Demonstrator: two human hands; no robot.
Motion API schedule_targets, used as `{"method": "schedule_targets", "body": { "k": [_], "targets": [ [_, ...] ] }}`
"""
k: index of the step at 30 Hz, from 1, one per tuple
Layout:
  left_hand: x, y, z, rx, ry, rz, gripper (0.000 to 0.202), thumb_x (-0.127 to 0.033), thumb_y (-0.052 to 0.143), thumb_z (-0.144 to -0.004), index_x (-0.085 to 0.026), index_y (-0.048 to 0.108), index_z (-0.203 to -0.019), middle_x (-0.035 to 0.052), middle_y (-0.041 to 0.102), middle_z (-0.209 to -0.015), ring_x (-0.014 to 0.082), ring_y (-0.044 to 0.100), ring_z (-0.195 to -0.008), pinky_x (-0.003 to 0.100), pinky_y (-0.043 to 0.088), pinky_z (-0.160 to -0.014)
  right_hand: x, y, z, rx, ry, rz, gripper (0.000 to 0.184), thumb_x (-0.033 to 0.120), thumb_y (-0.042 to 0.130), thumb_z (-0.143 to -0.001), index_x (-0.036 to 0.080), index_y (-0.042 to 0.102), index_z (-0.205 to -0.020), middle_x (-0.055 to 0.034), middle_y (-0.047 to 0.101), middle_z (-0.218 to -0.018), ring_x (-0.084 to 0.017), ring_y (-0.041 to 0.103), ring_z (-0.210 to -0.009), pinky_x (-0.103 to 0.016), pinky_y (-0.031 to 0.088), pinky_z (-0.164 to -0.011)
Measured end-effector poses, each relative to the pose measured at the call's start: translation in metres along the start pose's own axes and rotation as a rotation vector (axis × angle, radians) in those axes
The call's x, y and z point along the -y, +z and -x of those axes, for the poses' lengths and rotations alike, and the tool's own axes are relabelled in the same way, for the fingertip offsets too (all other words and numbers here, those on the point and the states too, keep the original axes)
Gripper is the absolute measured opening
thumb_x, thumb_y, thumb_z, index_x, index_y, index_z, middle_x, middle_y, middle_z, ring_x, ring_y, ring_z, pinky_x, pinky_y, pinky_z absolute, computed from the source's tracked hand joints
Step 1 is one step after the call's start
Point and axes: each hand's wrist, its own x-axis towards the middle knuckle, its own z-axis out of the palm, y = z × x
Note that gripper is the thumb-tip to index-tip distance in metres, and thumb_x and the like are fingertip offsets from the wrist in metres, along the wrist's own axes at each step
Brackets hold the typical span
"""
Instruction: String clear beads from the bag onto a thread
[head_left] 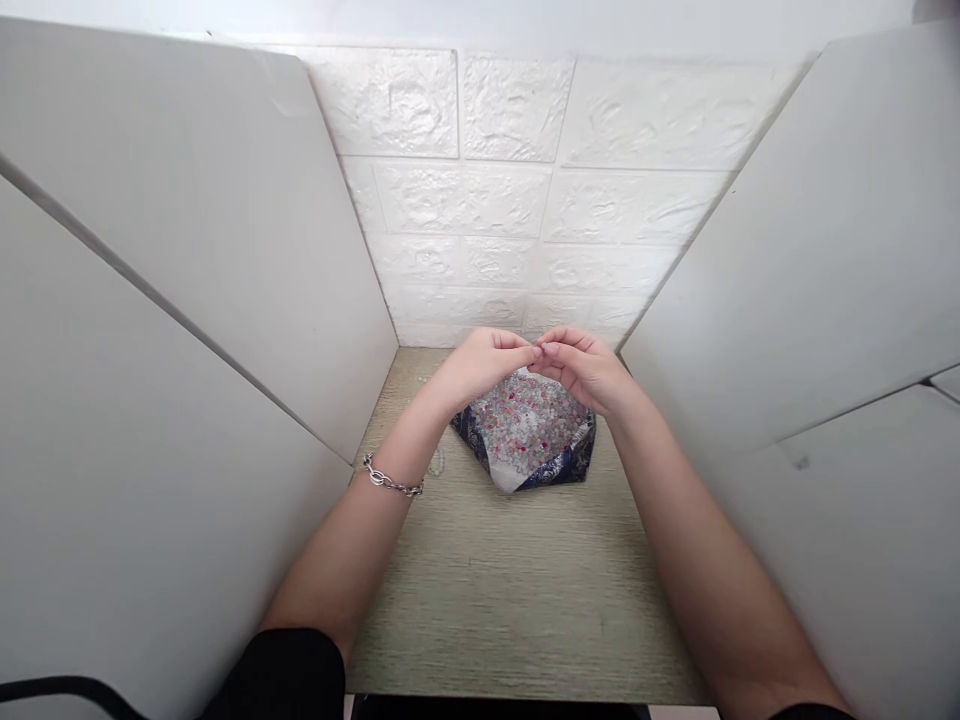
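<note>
My left hand [487, 362] and my right hand [583, 368] meet above an opened bag, thumbs and fingertips pinched together. Whatever sits between the fingertips is too small to make out. Below them, many small clear, pink and red beads [525, 425] fill the bag [574, 468], which has a dark blue and silver patterned outside and a pale lining. The fingers hide the bag's far edge. Beside the bag, partly behind my left forearm, a pale strand of beads [438, 462] lies on the table.
The bag stands on a wood-grain table [502, 590]. White panels rise at the left [187, 250] and right [817, 250], and a white brick-patterned wall [480, 200] closes the back. A chain bracelet [391, 482] circles my left wrist. A black cable [67, 686] curves in at bottom left.
</note>
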Motion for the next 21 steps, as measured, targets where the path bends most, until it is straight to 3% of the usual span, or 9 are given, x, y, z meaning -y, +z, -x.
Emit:
{"method": "schedule_targets", "body": {
  "k": [21],
  "targets": [
    [0.0016, -0.0006, -0.0018, -0.018, -0.009, -0.045, 0.027, -0.04, 0.05, -0.069, -0.015, 0.055, -0.059, -0.0049, 0.034, -0.051, 0.0035, 0.025, -0.045, 0.022, 0.017, -0.045, -0.0013, 0.0002, 0.0003, -0.008, 0.002, 0.058, 0.019, 0.03, 0.068, -0.062, 0.019, 0.057, -0.075, 0.0033, 0.061, -0.072, -0.009, 0.06, -0.067, -0.028, 0.05, -0.075]
  ]
}}
